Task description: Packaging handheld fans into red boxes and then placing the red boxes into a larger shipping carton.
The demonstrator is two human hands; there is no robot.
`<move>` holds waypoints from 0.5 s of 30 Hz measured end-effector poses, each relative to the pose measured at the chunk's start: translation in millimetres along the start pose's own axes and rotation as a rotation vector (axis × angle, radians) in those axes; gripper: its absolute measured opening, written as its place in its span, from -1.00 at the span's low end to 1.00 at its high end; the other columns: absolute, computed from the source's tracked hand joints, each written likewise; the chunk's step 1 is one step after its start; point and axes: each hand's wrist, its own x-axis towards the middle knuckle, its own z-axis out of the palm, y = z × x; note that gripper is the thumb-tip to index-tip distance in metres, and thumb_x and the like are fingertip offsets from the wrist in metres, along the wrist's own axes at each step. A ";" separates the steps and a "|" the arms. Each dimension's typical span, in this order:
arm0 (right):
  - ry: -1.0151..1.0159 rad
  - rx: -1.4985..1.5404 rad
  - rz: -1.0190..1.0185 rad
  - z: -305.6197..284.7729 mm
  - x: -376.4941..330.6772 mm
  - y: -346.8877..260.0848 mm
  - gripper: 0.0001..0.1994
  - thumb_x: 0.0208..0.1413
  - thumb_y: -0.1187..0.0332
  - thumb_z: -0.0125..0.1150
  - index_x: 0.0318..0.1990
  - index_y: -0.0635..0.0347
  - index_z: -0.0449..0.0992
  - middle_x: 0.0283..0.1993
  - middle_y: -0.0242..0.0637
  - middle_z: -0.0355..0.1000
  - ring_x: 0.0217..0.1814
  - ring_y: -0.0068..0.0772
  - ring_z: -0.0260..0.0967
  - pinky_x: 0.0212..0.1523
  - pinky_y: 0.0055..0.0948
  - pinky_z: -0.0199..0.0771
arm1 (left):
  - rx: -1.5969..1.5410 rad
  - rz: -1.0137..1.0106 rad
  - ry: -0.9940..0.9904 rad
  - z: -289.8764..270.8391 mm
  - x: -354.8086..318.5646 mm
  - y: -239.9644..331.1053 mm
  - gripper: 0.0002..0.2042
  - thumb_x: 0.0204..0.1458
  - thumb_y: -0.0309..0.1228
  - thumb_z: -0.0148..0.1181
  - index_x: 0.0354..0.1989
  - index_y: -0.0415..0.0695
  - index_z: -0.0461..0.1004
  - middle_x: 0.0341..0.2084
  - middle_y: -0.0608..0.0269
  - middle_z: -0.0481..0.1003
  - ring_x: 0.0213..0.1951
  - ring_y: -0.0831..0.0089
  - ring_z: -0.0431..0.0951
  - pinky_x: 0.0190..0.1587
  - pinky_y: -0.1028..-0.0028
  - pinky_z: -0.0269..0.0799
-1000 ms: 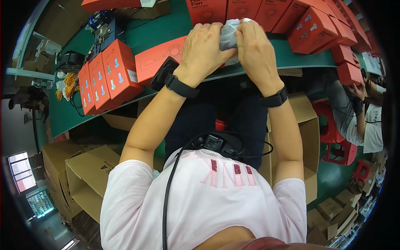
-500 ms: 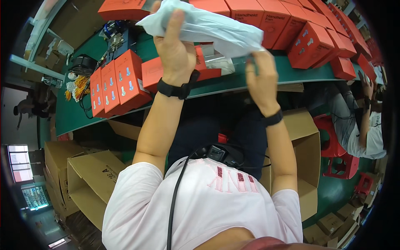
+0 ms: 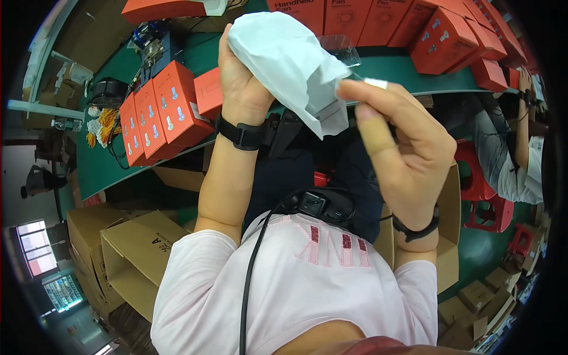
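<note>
My left hand (image 3: 244, 89) is closed around a soft white pouch (image 3: 278, 50), thumb at its far end and fingers hidden behind it. The pouch slants down to the right, its open end gaping with loose, jagged edges. What lies inside does not show. At that end my right hand (image 3: 408, 148) is in a pinch, thumb and forefinger together. A small white strip (image 3: 377, 83) sticks out above the pinched fingers, and a thin clear line runs near the pouch edge. Behind the pouch a clear plastic tray (image 3: 343, 47) rests on the green table (image 3: 387, 65).
Orange boxes (image 3: 355, 21) stand in rows along the far side. More orange boxes (image 3: 171, 109) sit to the left, near tangled cords (image 3: 109, 127) and a black device (image 3: 111, 93). Cardboard cartons (image 3: 136, 248) flank my legs. Another person (image 3: 515, 160) sits at right, by red stools (image 3: 488, 213).
The pouch has swung from nearly level to slanting down, its open end now nearer me. My right hand has come closer and turned, now pinching at that end.
</note>
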 end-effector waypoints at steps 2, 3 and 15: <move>-0.010 -0.138 -0.092 8.1 3.4 1.7 -0.77 0.15 0.59 0.20 -0.04 0.39 0.59 -0.17 -0.22 0.54 -0.21 -0.54 0.45 -0.18 -0.61 0.40 | -0.003 0.073 -0.014 0.4 -0.9 0.9 -0.56 0.24 0.01 -0.02 0.01 -0.09 0.53 -0.01 0.15 0.58 0.08 0.11 0.53 0.22 0.05 0.39; -0.015 -0.132 -0.096 9.3 5.4 4.0 -0.77 0.15 0.59 0.20 -0.04 0.39 0.59 -0.17 -0.22 0.54 -0.21 -0.54 0.45 -0.18 -0.61 0.40 | 0.000 0.081 -0.013 2.7 -2.5 0.3 -0.56 0.24 0.01 -0.02 0.01 -0.09 0.53 -0.01 0.15 0.58 0.08 0.11 0.53 0.22 0.05 0.39; -0.185 -0.128 0.271 6.4 -1.7 51.8 -0.55 -0.06 0.38 0.43 0.01 0.37 0.53 -0.23 -0.32 0.55 -0.21 -0.53 0.46 -0.07 -0.47 0.49 | 0.328 0.618 0.067 18.6 11.5 -26.6 -0.66 0.32 -0.14 0.06 -0.07 -0.21 0.48 -0.27 0.24 0.57 -0.19 0.37 0.59 -0.03 0.32 0.50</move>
